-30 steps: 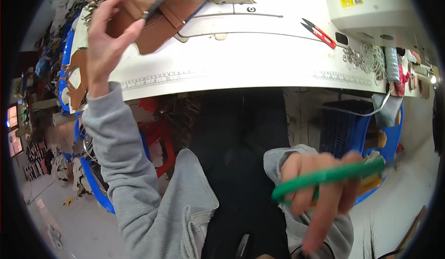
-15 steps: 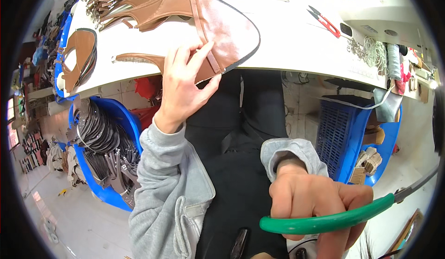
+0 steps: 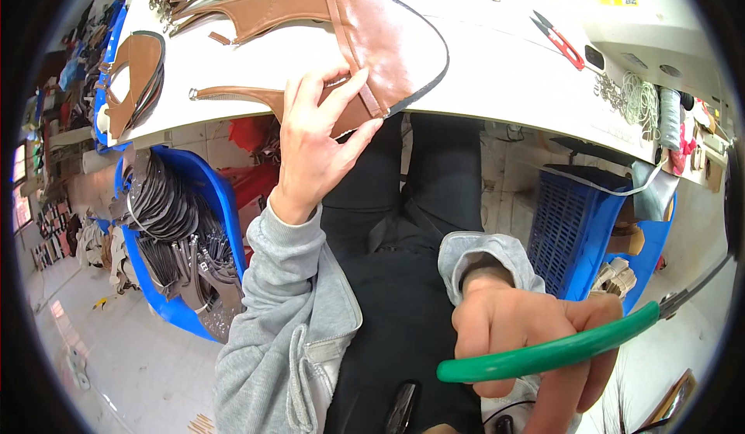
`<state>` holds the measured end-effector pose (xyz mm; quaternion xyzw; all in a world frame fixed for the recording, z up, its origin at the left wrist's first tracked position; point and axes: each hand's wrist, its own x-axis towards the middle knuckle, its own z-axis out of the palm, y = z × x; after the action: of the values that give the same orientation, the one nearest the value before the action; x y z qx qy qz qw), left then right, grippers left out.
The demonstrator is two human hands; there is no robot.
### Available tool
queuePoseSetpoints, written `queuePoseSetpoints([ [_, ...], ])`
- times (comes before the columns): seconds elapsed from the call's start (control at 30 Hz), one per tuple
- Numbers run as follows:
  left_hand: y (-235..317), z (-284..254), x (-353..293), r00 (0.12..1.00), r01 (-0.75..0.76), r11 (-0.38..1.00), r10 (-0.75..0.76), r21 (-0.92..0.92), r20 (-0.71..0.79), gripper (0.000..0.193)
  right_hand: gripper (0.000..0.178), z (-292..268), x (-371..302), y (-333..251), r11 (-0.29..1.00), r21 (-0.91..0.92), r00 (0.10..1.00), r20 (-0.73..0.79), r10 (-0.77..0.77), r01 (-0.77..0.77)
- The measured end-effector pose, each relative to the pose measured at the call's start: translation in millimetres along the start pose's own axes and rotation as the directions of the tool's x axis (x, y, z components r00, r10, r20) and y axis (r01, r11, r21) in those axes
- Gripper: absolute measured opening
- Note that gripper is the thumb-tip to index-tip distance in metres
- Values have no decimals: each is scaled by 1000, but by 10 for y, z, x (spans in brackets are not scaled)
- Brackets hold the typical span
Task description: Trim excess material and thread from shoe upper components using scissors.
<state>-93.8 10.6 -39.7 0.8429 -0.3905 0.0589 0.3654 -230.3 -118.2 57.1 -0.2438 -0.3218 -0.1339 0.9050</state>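
A brown leather shoe upper [image 3: 396,38] with a rounded dark-edged toe and a long narrow strap lies at the table's front edge. My left hand [image 3: 314,139] rests on it, thumb and forefinger apart, fingertips touching the leather beside its raised seam band. Low at the right, away from the table, my right hand [image 3: 528,333] is wrapped round a green-handled metal tool [image 3: 551,356]. Its grey metal end points to the right; the frame's dark rim cuts it off, so its exact kind is hidden.
More brown uppers [image 3: 225,3] are heaped at the back left, with a stacked bundle [image 3: 136,77] near the left edge. Red-handled thread snips [image 3: 560,42] lie at the back right. Below are a blue tub [image 3: 229,201] of dark straps and a blue crate [image 3: 563,232].
The view has shifted slightly, so the table and its things sit a little differently in the picture. My left hand stays on the same spot of the leather; my right hand keeps its grip.
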Motion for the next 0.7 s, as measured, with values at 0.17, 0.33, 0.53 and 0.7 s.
queuePoseSetpoints([
  [0.17, 8, 26, 12, 999, 40, 998, -41, -42, -29, 48, 16, -128, 54, -2, 996, 87, 990, 140, -7, -6],
  [0.33, -28, 12, 12, 998, 57, 996, -59, -71, -32, 52, 21, -107, -45, 61, 995, 82, 999, 14, -52, 51],
  [0.53, -70, -105, 26, 990, 2, 971, 32, -238, 140, 41, 114, -400, -750, 25, 759, -20, 676, -472, 567, -651],
  [0.7, -46, -54, 17, 995, 36, 977, -15, -212, 100, 38, 123, -568, -1079, 206, 469, 113, 402, -368, 839, -876],
])
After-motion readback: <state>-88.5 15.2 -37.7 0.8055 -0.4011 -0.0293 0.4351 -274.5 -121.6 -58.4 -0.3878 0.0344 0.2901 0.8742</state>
